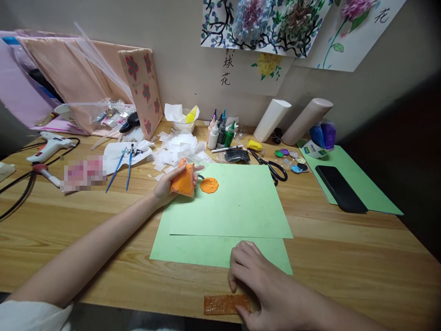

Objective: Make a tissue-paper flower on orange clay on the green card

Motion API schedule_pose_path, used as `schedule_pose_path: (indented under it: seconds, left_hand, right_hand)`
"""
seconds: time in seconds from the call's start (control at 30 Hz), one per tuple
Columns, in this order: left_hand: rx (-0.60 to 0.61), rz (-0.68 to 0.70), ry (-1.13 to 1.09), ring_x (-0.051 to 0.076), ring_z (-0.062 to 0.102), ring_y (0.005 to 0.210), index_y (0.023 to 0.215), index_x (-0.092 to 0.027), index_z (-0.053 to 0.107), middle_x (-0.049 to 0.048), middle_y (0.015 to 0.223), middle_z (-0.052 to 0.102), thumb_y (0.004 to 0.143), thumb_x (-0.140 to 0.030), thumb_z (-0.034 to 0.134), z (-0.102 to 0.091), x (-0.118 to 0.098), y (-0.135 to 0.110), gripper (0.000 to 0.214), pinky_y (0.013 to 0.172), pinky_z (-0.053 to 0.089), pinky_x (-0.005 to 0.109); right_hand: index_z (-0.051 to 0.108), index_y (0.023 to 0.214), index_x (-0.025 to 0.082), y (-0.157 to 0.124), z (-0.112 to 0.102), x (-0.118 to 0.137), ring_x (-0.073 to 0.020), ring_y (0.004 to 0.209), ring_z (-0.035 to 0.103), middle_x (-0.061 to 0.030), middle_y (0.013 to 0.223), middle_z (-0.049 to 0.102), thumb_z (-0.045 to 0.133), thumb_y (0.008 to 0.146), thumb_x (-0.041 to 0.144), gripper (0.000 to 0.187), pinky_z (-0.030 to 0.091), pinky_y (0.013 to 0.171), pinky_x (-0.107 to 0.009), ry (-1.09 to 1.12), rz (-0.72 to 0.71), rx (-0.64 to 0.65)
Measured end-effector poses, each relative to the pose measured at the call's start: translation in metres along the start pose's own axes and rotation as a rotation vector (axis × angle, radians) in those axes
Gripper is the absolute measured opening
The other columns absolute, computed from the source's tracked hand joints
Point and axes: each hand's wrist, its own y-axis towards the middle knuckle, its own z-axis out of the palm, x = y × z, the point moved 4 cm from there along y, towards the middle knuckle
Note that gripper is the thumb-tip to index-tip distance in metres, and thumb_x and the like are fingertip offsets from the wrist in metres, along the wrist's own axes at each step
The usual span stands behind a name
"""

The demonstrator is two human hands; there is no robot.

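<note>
Up on the wall, far past the right hand (253, 273), a flower picture (361, 43) says 花. A lower paper (243, 73) says 球花, and the sign above those two is mostly covered by another picture. A little white tub (314, 150), far off to the right of both hands, has words too small to read. A pink card (84, 172) left of the left hand (166, 186) is all blurry squares.

The hands are well apart. The left hand is closed around a bag of orange clay (184, 181), and its fingers hide some of it. A flat orange blob (209, 185) lies just right of that hand, on the top green sheet (237, 202). The right hand's thumb lies over one end of a brown strip (220, 305). I can't tell if it is gripping.

The brown strip is right by the table's (138, 276) near edge. The left sleeve (31, 315) and right arm are cut off by the picture's edge. Bare wood gives room right of the right hand, and also between the left arm and the green sheets.
</note>
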Motion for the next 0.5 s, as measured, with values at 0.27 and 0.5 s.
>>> schedule_pose_path:
  seconds: [0.27,0.5]
  left_hand:
    - [0.011,-0.006,-0.019,0.017,0.060,0.072,0.104,-0.009,0.062,0.0097,0.081,0.063,0.085,-0.033,0.050,-0.0015,0.0019,0.0005,0.033,0.068,0.047,0.027]
    - [-0.002,-0.001,-0.042,0.017,0.060,0.072,0.100,-0.010,0.063,0.0100,0.086,0.064,0.084,-0.032,0.053,0.0005,0.0003,0.0000,0.029,0.067,0.048,0.027]
  right_hand:
    - [0.048,0.079,0.018,0.0005,0.0006,0.0016,-0.0186,0.086,0.040,-0.0014,0.083,0.046,0.057,0.061,0.009,0.022,0.033,0.082,-0.036,-0.023,-0.007,-0.019]
    - [0.048,0.076,0.018,0.0015,-0.0010,0.0053,-0.0192,0.085,0.040,-0.0022,0.081,0.048,0.057,0.061,0.008,0.020,0.034,0.080,-0.036,-0.035,0.013,-0.037]
